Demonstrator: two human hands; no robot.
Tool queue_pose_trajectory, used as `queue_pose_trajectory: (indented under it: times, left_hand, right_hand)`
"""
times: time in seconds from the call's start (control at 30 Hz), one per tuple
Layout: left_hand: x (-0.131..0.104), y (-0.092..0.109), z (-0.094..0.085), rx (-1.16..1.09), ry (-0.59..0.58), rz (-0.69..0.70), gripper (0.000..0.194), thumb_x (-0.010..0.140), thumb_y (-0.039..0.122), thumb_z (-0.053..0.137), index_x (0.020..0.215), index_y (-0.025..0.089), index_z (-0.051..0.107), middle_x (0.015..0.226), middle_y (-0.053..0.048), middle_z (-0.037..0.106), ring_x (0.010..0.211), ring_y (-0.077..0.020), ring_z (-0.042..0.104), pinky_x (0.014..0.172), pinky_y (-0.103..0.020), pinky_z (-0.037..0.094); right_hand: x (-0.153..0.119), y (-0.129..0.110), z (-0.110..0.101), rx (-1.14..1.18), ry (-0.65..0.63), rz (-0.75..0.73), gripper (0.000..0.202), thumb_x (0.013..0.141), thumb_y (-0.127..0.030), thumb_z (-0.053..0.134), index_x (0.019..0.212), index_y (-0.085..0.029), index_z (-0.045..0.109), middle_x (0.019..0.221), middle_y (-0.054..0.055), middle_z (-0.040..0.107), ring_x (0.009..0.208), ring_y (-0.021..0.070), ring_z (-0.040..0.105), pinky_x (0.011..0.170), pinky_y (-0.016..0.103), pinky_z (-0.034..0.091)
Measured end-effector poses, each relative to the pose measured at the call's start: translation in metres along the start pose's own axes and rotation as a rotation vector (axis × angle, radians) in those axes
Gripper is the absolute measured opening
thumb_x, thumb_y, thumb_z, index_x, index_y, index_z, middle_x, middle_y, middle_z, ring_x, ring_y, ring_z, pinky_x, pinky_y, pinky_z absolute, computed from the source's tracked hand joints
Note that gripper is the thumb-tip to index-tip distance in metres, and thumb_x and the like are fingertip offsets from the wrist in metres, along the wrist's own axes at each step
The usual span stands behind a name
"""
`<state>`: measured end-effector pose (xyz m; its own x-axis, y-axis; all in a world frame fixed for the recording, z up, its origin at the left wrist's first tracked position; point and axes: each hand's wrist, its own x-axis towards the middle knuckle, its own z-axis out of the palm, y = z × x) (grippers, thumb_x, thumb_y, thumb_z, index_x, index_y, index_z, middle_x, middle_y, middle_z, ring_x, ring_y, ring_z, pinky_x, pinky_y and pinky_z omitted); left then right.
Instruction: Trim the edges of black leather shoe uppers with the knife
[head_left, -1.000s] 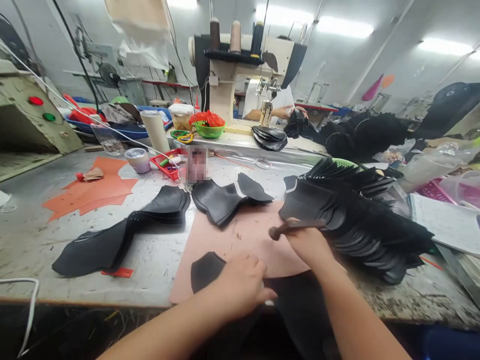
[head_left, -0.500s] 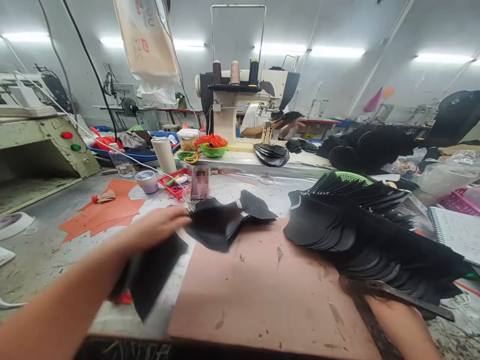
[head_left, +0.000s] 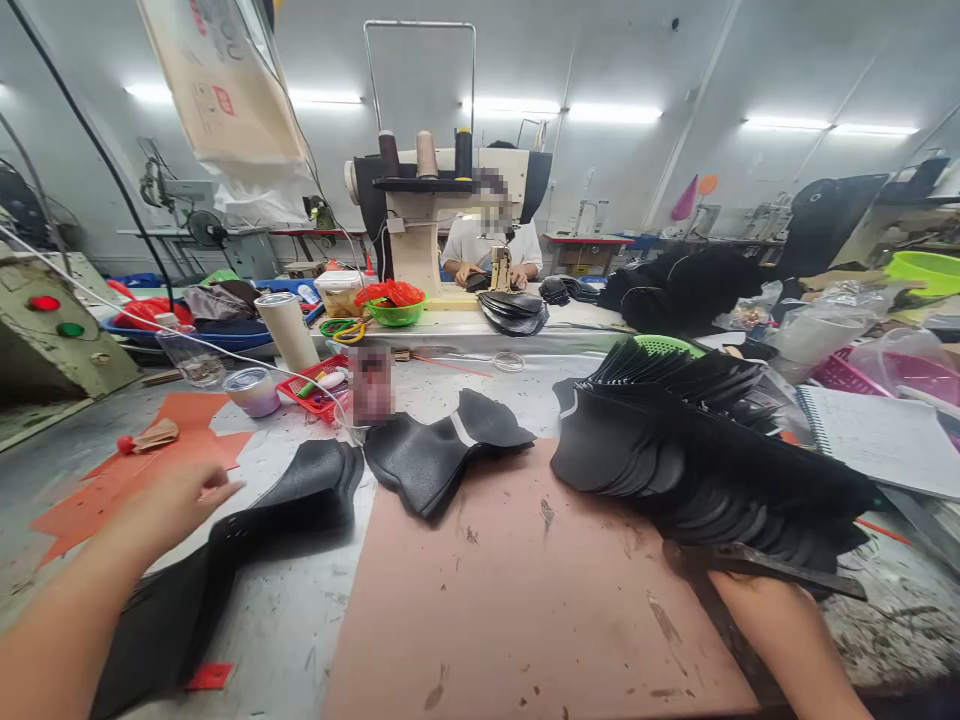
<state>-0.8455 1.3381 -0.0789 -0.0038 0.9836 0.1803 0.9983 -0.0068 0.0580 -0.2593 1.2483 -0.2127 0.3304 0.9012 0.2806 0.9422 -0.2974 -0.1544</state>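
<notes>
My left hand (head_left: 176, 500) is over the left side of the table, thumb stretched out to the right and fingers apart, with nothing visible in it. Just below and beside it lies a stack of black leather-like pieces (head_left: 319, 480), running down toward the bottom left. Two joined-looking black curved pieces (head_left: 424, 460) with a pale strip rest at the top of the pinkish board (head_left: 480, 600). At the right, my right forearm (head_left: 787, 640) reaches under a dark bar (head_left: 772, 568) beside a large fanned pile of black pieces (head_left: 637, 450); the hand itself is hidden.
Orange sheets (head_left: 150, 460), a purple-white jar (head_left: 251, 392), a red basket (head_left: 315, 390) and a white tumbler (head_left: 287, 330) stand at the left. A sewing machine (head_left: 412, 235) is behind the table, with a person seated beyond it. A spiral notebook (head_left: 877, 440) lies at the right.
My left hand has moved left and down, away from the curved pieces. The black pieces under it now lie on the table at the left. The camera view has turned slightly right.
</notes>
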Motion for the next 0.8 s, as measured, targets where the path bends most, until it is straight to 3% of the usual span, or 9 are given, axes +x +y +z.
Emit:
queue_pose_trajectory:
  times: [0.07, 0.13, 0.23, 0.3, 0.37, 0.53, 0.67, 0.73, 0.8]
  left_hand:
    - [0.016, 0.045, -0.010, -0.081, 0.018, 0.000, 0.031, 0.080, 0.045, 0.042, 0.076, 0.019, 0.057, 0.071, 0.001, 0.063, 0.065, -0.0161, 0.055, 0.056, -0.023, 0.039]
    - [0.029, 0.108, -0.007, -0.242, -0.037, 0.261, 0.028, 0.082, 0.040, 0.042, 0.084, 0.017, 0.058, 0.086, -0.004, 0.063, 0.081, -0.0192, 0.055, 0.072, -0.030, 0.041]
    - [0.042, 0.197, 0.018, -0.336, -0.096, 0.406, 0.022, 0.077, 0.032, 0.052, 0.090, 0.016, 0.060, 0.098, -0.007, 0.062, 0.094, -0.0204, 0.053, 0.084, -0.032, 0.039]
    - [0.051, 0.232, 0.037, -0.371, -0.113, 0.413, 0.024, 0.073, 0.030, 0.057, 0.093, 0.017, 0.062, 0.100, -0.007, 0.063, 0.095, -0.0212, 0.054, 0.083, -0.032, 0.040]
    - [0.060, 0.246, 0.051, -0.398, -0.135, 0.378, 0.017, 0.072, 0.026, 0.058, 0.083, 0.017, 0.065, 0.089, -0.007, 0.066, 0.085, -0.0218, 0.059, 0.074, -0.032, 0.044]
    - [0.075, 0.242, 0.057, -0.472, -0.136, 0.277, 0.017, 0.073, 0.024, 0.054, 0.064, 0.016, 0.066, 0.057, -0.001, 0.064, 0.056, -0.0176, 0.060, 0.051, -0.026, 0.045]
    - [0.056, 0.244, 0.044, -0.467, 0.067, 0.231, 0.029, 0.082, 0.023, 0.040, 0.078, 0.013, 0.066, 0.077, -0.007, 0.068, 0.075, -0.0213, 0.063, 0.068, -0.032, 0.048]
    - [0.030, 0.246, 0.034, -0.451, 0.197, 0.324, 0.029, 0.085, 0.024, 0.037, 0.093, 0.014, 0.063, 0.098, -0.009, 0.066, 0.095, -0.0215, 0.059, 0.084, -0.035, 0.044]
    - [-0.006, 0.247, 0.026, -0.383, 0.340, 0.627, 0.023, 0.084, 0.021, 0.041, 0.094, 0.016, 0.062, 0.104, -0.009, 0.064, 0.099, -0.0203, 0.058, 0.086, -0.032, 0.045]
  right_hand:
    - [-0.001, -0.001, -0.002, -0.018, -0.038, 0.026, 0.021, 0.074, -0.030, 0.046, 0.075, -0.028, 0.067, 0.069, 0.007, 0.064, 0.062, 0.0248, 0.059, 0.052, 0.032, 0.042]
    - [-0.003, -0.003, -0.003, -0.021, -0.045, 0.027, 0.023, 0.075, -0.029, 0.044, 0.076, -0.028, 0.067, 0.068, 0.007, 0.063, 0.061, 0.0254, 0.059, 0.050, 0.032, 0.041]
    - [-0.006, -0.005, -0.005, 0.006, -0.046, 0.001, 0.024, 0.076, -0.026, 0.043, 0.076, -0.029, 0.066, 0.070, 0.006, 0.064, 0.063, 0.0258, 0.060, 0.050, 0.032, 0.041]
    - [-0.008, -0.007, -0.007, 0.024, -0.046, 0.004, 0.023, 0.077, -0.027, 0.042, 0.076, -0.030, 0.066, 0.069, 0.006, 0.065, 0.060, 0.0250, 0.060, 0.049, 0.031, 0.040]
    - [-0.008, -0.009, -0.009, 0.041, -0.046, 0.040, 0.024, 0.079, -0.031, 0.041, 0.076, -0.029, 0.065, 0.068, 0.006, 0.065, 0.059, 0.0245, 0.061, 0.047, 0.030, 0.040]
    - [-0.006, -0.017, -0.019, 0.082, -0.061, 0.164, 0.032, 0.083, -0.041, 0.033, 0.079, -0.026, 0.062, 0.067, 0.007, 0.066, 0.058, 0.0237, 0.061, 0.044, 0.028, 0.039]
    - [-0.006, -0.023, -0.026, 0.070, -0.106, 0.256, 0.029, 0.080, -0.043, 0.038, 0.083, -0.025, 0.060, 0.068, 0.006, 0.065, 0.060, 0.0243, 0.061, 0.045, 0.026, 0.038]
    - [-0.006, -0.026, -0.031, 0.076, -0.142, 0.269, 0.029, 0.080, -0.042, 0.036, 0.086, -0.025, 0.059, 0.069, 0.006, 0.065, 0.060, 0.0238, 0.060, 0.045, 0.026, 0.037]
    - [-0.006, -0.028, -0.035, 0.085, -0.174, 0.269, 0.030, 0.081, -0.040, 0.035, 0.089, -0.024, 0.059, 0.070, 0.006, 0.065, 0.060, 0.0231, 0.060, 0.045, 0.026, 0.036]
